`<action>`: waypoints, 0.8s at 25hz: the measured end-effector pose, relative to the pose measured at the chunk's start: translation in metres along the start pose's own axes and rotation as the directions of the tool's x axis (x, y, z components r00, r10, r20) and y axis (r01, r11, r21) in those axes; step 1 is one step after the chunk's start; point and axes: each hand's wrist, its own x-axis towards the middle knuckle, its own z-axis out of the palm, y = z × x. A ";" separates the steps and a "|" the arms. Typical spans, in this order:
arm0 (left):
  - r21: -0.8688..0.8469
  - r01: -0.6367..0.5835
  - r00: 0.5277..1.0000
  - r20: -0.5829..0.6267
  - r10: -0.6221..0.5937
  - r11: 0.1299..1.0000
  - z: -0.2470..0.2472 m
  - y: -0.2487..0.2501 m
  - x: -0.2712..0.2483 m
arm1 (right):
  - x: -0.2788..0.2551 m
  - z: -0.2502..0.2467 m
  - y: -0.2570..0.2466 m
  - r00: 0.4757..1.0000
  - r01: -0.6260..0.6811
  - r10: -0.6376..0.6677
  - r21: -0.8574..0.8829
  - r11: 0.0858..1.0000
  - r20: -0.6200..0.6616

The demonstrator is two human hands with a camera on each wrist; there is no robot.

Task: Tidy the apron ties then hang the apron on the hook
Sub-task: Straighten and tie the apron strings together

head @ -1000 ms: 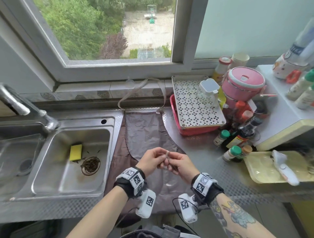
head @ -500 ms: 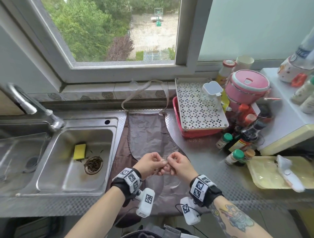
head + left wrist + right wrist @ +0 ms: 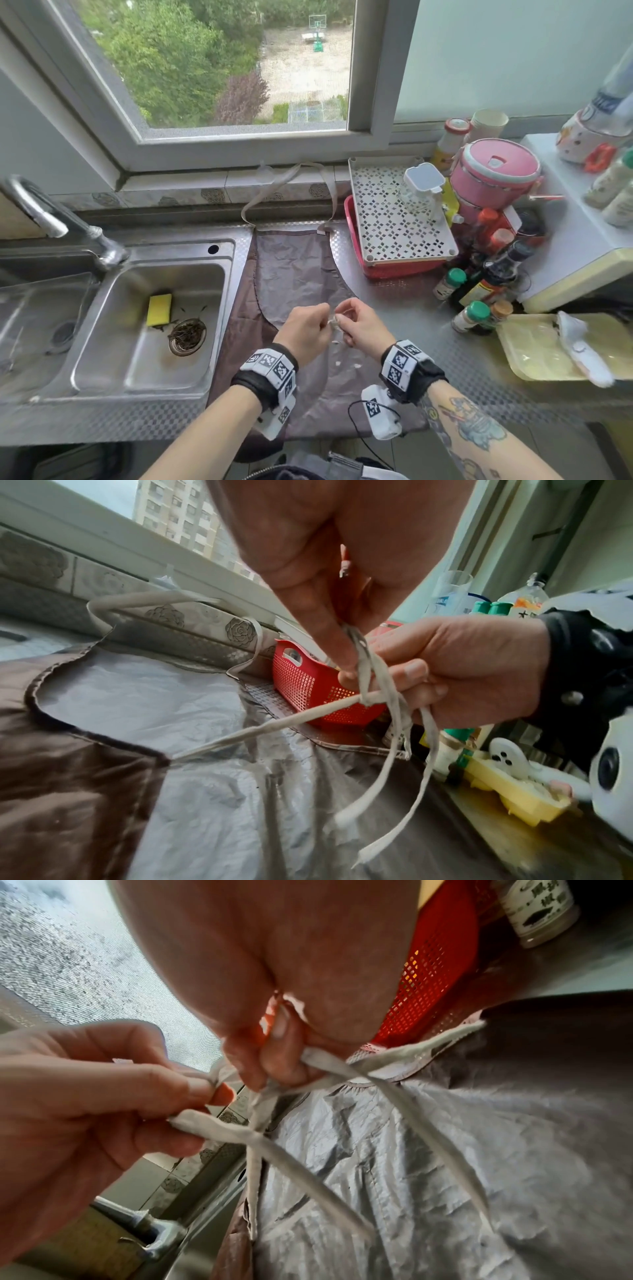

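Note:
A brown-grey apron (image 3: 301,274) lies flat on the steel counter between sink and red basket, its neck loop (image 3: 294,171) draped up over the window sill. Both hands are lifted just above the apron's middle, close together. My left hand (image 3: 310,325) pinches the pale waist ties (image 3: 373,696) between thumb and fingers. My right hand (image 3: 356,323) pinches the same ties (image 3: 260,1123), which cross in a loose knot between the hands. The loose tie ends hang down toward the apron (image 3: 205,777). No hook can be made out for certain.
A steel sink (image 3: 144,308) with a yellow sponge (image 3: 159,308) lies to the left, its tap (image 3: 51,219) behind. To the right stand a red basket (image 3: 352,219) under a white perforated tray, several sauce bottles (image 3: 493,274), a pink pot (image 3: 496,171) and a yellow tray (image 3: 534,353).
The hands stay together over the apron, working the ties; their fingers have shifted slightly and the pinch between them now shows a bunched knot. The camera view moved a little.

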 end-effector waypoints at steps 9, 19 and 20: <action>-0.096 -0.037 0.997 -0.072 0.030 0.995 0.009 -0.009 0.007 | -0.005 0.000 -0.008 0.996 -0.090 0.085 0.119 0.989 0.040; -0.262 0.406 0.906 0.238 -0.349 0.875 -0.001 0.000 0.016 | -0.002 -0.010 -0.010 0.994 0.095 -0.082 -0.219 0.971 0.071; -0.442 0.547 0.836 0.327 -0.440 0.711 -0.002 0.002 0.019 | -0.004 -0.012 -0.010 0.989 0.145 -0.122 -0.343 0.928 0.089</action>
